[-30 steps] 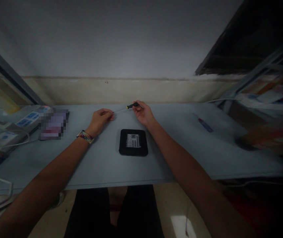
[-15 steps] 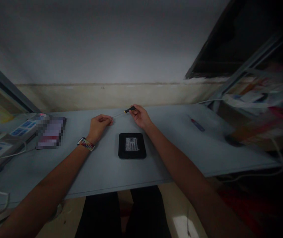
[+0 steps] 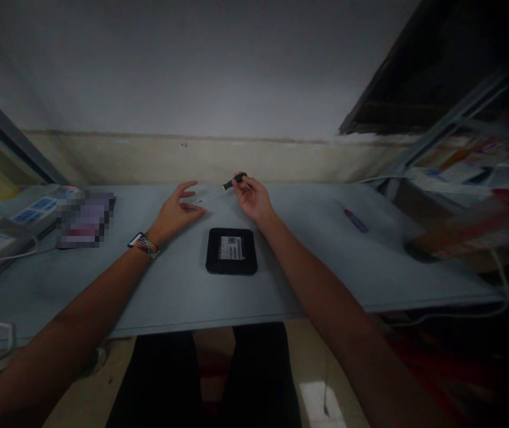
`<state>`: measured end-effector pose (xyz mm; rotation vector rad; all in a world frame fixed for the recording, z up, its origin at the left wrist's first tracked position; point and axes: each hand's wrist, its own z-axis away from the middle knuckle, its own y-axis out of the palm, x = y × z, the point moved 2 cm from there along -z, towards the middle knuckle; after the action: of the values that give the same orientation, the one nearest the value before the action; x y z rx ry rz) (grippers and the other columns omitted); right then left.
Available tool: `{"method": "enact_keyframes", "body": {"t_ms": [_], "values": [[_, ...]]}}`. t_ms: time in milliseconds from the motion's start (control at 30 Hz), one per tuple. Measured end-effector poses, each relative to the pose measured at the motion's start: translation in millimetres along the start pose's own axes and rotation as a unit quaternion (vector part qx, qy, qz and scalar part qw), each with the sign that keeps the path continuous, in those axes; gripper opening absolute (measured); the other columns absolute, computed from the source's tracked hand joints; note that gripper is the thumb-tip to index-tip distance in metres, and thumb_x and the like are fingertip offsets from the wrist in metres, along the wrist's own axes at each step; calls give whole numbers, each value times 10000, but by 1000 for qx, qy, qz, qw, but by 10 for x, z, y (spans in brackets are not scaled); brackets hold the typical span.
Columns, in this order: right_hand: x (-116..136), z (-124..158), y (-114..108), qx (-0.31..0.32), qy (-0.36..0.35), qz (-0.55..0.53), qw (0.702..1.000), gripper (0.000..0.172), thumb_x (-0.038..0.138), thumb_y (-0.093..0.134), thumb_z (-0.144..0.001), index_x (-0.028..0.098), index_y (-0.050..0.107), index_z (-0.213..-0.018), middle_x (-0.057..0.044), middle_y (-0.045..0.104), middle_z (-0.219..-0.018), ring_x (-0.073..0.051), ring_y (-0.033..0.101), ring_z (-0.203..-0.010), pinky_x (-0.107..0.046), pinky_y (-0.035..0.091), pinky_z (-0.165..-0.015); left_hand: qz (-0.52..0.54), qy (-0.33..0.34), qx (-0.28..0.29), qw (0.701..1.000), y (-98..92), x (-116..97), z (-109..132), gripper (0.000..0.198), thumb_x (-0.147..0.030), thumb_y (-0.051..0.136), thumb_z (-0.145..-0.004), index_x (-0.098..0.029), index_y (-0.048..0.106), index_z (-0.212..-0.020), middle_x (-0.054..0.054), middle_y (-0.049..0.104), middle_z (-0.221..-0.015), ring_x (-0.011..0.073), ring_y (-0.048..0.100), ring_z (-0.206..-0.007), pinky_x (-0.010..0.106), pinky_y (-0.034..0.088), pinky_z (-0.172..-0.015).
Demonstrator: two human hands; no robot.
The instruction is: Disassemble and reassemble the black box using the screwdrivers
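Right hand (image 3: 254, 199) grips screwdriver (image 3: 228, 185) by its handle, shaft toward left hand (image 3: 172, 215), which is open, thumb and fingers parted near the tip. Black box (image 3: 231, 251) sits bodyward of both hands.

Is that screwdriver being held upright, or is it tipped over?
Tipped: the right hand holds the screwdriver at a slant, its thin end pointing sideways toward the open left hand.

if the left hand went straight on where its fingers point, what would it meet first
Probably the screwdriver, whose tip shows within the open grip of the left hand; the right hand, holding the screwdriver, lies beyond. Depth is unclear.
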<state>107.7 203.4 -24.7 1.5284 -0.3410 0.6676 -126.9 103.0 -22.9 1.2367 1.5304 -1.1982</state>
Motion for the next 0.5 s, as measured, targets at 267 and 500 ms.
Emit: {"method": "enact_keyframes", "body": {"t_ms": [267, 500], "values": [[257, -59, -118, -28, -42, -37, 998, 149, 90, 734, -951, 179, 701, -836, 15, 791, -844, 1, 531, -487, -103, 673, -784, -188, 118, 86, 971, 14, -151, 147, 173, -366, 694, -934, -211, 664, -864, 50, 691, -881, 204, 636, -816, 357, 512, -801], [344, -143, -250, -48, -70, -11, 996, 162, 138, 816, -903, 206, 695, -820, 33, 778, -838, -26, 604, -563, -80, 612, -602, -235, 198, 347, 886, 442, -356, 464, 869, -644, 940, -783, -333, 627, -1532, 140, 579, -1609, 401, 509, -1491, 608, 356, -1281]]}}
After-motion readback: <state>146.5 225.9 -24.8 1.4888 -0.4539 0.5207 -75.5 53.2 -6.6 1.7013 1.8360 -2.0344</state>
